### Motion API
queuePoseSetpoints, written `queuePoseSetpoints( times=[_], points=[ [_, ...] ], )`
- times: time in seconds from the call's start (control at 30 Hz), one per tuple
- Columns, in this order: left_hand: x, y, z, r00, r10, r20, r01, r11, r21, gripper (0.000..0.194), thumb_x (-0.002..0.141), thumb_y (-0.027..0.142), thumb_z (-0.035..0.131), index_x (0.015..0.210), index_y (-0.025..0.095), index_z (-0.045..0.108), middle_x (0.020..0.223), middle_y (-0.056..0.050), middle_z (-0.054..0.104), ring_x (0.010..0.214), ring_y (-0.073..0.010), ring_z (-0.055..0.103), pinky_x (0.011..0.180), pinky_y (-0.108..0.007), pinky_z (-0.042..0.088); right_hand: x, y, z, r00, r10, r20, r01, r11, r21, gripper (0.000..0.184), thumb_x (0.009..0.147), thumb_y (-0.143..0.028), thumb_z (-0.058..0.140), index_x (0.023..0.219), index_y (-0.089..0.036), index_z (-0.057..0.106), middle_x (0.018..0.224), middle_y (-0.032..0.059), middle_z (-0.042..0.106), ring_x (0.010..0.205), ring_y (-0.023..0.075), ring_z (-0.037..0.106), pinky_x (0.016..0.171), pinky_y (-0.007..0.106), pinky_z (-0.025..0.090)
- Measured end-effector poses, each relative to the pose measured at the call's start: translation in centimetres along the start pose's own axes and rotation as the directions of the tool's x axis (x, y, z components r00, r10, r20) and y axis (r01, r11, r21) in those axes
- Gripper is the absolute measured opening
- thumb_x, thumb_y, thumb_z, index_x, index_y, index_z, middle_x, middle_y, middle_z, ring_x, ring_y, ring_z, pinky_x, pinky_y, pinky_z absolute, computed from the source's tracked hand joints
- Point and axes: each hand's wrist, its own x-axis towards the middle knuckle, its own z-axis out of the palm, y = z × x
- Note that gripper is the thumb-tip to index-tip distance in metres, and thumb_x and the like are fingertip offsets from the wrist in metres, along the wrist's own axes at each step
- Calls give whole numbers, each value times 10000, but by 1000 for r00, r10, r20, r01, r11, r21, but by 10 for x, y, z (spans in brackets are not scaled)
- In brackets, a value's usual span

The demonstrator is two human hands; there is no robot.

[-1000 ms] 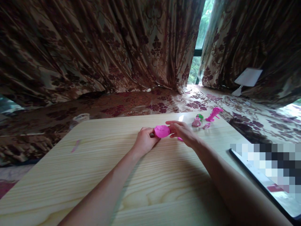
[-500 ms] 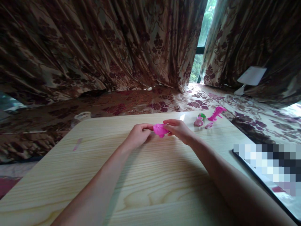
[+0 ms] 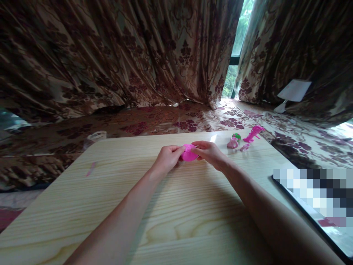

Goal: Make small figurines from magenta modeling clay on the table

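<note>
A bright pink, rounded plastic-looking piece (image 3: pixel 189 154) is between my two hands, above the far middle of the table; its exact kind cannot be made out. My left hand (image 3: pixel 168 156) pinches its left edge, thumb on top. From the right, the thumb and fingers of my right hand (image 3: pixel 207 151) grip its other side. Fingertips cover part of the piece. Farther right stand a pale pink cup-like toy piece (image 3: pixel 232 142), a green piece (image 3: pixel 236 136) behind it, a small pink ring-like piece (image 3: pixel 245 147) and a tall pink toy figure (image 3: pixel 253 133).
The light wooden table (image 3: pixel 110 206) has a thin pinkish strip (image 3: pixel 91 169) on its left. A dark-edged flat device (image 3: pixel 309 217), partly pixelated, lies at the right. Beyond are a white lamp (image 3: pixel 295 91), patterned curtains (image 3: pixel 165 55) and a clear plastic container (image 3: pixel 95 137) by the far left corner.
The pink piece has turned: a knob showed at its lower edge half a second ago, and now a smooth round side shows. My left hand moved away slightly, then back onto it.
</note>
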Motion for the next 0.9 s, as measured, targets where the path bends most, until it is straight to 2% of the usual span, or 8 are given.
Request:
queuePoseSetpoints(
  times=[0.17,0.33,0.53,0.77,0.9],
  points=[
    [3,-1,1,1000,-4,-4,4,1000,-10,369,681,488,592,673,125,659,513,-3,587,431,-90,469,421,-203,328,4,-3,-4,998,46,33,-46,999,10,287,775,-380,577,847,-117,669,684,42,636,559,81,559,491,160,469],
    [4,-2,2,1000,-4,-10,3,1000,-15,364,684,487,585,649,130,649,527,-4,596,448,-98,483,429,-206,336,10,-2,-6,998,56,11,-55,998,-27,234,759,-333,577,665,-124,623,534,-2,543,461,62,476,428,145,421],
    [6,-3,4,1000,1,-28,-2,1000,-14,349,694,463,578,638,127,654,497,13,561,450,-92,455,438,-206,315,12,2,-5,1000,23,-15,-24,997,-78,217,739,-309,580,620,-129,605,498,-24,499,435,59,436,416,156,400],
    [6,-1,4,1000,-4,-14,4,1000,-19,364,689,478,581,622,127,649,469,17,548,427,-95,436,426,-211,304,18,-1,-10,998,65,2,-64,988,-137,332,771,-432,544,662,-129,624,537,19,575,459,86,505,434,180,417],
    [6,0,5,1000,-10,-13,10,999,-30,408,712,518,541,617,132,636,492,2,574,445,-110,481,437,-218,337,26,-1,-9,998,60,-4,-60,982,-178,246,715,-350,620,606,-130,617,473,-15,524,428,73,466,419,173,389]
  ],
)
